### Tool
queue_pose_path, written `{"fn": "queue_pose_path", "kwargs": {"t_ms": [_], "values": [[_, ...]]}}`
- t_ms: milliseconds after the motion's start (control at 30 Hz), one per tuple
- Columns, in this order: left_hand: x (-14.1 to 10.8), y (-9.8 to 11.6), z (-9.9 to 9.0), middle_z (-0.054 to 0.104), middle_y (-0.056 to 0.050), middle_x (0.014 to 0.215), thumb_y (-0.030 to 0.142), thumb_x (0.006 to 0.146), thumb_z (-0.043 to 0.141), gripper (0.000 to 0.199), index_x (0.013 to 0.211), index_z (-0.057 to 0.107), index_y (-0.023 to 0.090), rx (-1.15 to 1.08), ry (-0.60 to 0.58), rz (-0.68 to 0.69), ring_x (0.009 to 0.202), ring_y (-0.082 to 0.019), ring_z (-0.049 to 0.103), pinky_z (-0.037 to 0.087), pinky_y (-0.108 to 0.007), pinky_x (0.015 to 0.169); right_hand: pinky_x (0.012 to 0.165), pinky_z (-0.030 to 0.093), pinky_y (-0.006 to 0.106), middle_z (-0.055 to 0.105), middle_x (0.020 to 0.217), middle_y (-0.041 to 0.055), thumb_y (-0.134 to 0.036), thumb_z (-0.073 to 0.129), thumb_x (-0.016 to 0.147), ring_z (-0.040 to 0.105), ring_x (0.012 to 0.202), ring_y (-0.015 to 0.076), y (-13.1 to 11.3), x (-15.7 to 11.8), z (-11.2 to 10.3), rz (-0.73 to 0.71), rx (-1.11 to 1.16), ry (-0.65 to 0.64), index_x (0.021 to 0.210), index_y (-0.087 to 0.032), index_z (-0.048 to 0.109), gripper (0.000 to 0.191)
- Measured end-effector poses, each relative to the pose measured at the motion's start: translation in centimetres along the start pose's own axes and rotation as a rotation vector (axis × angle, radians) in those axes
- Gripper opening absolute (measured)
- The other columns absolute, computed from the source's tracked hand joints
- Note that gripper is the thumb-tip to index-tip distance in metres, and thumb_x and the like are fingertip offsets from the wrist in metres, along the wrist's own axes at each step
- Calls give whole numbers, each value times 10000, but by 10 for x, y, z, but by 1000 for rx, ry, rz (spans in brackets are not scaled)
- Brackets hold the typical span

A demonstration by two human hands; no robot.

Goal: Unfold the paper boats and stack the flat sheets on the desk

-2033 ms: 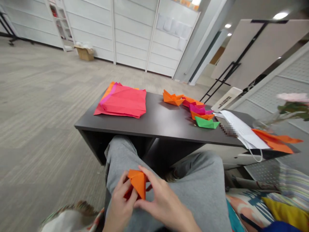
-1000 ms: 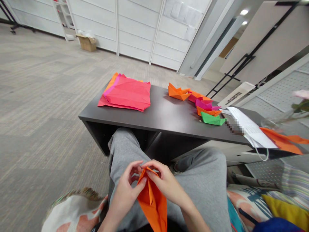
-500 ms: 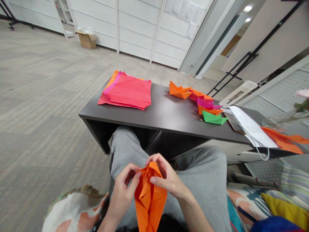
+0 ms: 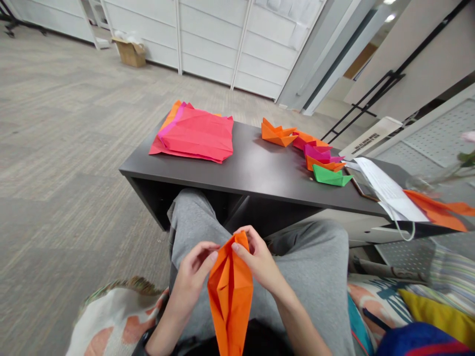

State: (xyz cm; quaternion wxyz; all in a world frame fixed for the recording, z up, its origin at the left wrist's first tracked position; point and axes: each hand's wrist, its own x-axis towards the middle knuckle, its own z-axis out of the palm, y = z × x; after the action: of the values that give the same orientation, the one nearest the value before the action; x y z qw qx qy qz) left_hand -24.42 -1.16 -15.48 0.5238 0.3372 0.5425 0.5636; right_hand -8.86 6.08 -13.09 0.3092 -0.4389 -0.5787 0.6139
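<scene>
A partly folded orange paper boat is held over my lap, its long tip pointing down toward me and its centre fold standing up. My right hand pinches its upper end, thumb on the front and fingers behind. At the upper left edge, my left hand grips the paper between thumb and fingers. On the dark table beyond stand finished paper boats: an orange one, a magenta one and a green one among several in a row.
A stack of red, magenta and orange paper sheets lies on the table's left part. White printed papers and orange paper strips are at the right end. Patterned cushions flank my legs. A cardboard box sits by the cabinets.
My right hand has shifted up to the tip of the orange paper, which now looks narrower and more closed. My left hand stays at its left edge. The view has tilted slightly.
</scene>
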Motion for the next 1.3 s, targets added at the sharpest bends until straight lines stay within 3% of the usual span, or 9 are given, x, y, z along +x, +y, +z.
{"fn": "queue_pose_path", "kwargs": {"t_ms": [100,233,400,600,733,833,933,1067,1300], "values": [[0,2,-1,717,-73,913,436,844,653,285,935,693,169,-11,30,5,910,-237,671,553,-318,803,692,477,287,600,790,0,-545,630,877,583,728,164,-3,4,-3,-9,14,30,837,-203,577,348],[-3,2,3,707,-75,951,404,873,630,254,993,695,190,-15,-118,-14,957,-244,666,572,-308,736,890,479,350,687,960,66,-522,491,971,638,943,223,-7,6,-9,-56,13,23,906,-190,686,391],[-7,-2,10,666,-83,1145,281,765,754,394,1137,643,212,65,-212,89,1072,-253,634,570,-343,846,727,506,301,675,910,38,-403,549,945,641,805,184,-4,1,-1,-51,95,97,1080,-222,604,232],[-7,-4,12,686,-81,1128,314,853,659,311,1138,594,208,42,-145,1,1044,-237,660,570,-357,849,836,506,319,611,1053,35,-134,653,772,605,963,190,2,-1,13,-383,-196,210,988,-244,552,262],[-11,0,11,624,-113,1309,284,770,742,566,1294,536,220,-9,-198,2,1143,-275,631,563,-394,904,645,502,255,568,841,-5,-91,593,774,582,726,149,14,-4,11,-459,-484,352,860,-235,566,170],[-10,1,13,610,-126,1336,185,683,768,669,1307,528,208,-9,-166,-29,1162,-291,622,565,-401,905,535,509,243,575,748,-32,-247,673,822,576,586,145,27,-4,6,-446,-511,503,1069,-231,549,277],[-5,2,12,636,-118,1288,170,671,744,635,1271,541,206,-31,-93,20,1115,-282,645,575,-379,848,667,583,287,679,985,56,-345,684,860,679,739,185,32,1,-2,-502,-610,391,1118,-224,573,306],[-7,7,11,644,-109,1246,220,706,744,568,1238,546,207,-56,-75,89,1077,-271,658,574,-337,785,783,599,286,707,1078,46,-315,597,931,720,912,209,20,4,-6,-641,-754,113,1142,-266,605,217],[-12,5,9,598,-97,1335,341,898,631,434,1304,509,247,-20,-128,94,1154,-244,622,564,-349,885,883,573,337,685,1137,57,-125,550,919,676,1029,223,4,-4,-1,-478,-767,6,1157,-255,635,284]]}}
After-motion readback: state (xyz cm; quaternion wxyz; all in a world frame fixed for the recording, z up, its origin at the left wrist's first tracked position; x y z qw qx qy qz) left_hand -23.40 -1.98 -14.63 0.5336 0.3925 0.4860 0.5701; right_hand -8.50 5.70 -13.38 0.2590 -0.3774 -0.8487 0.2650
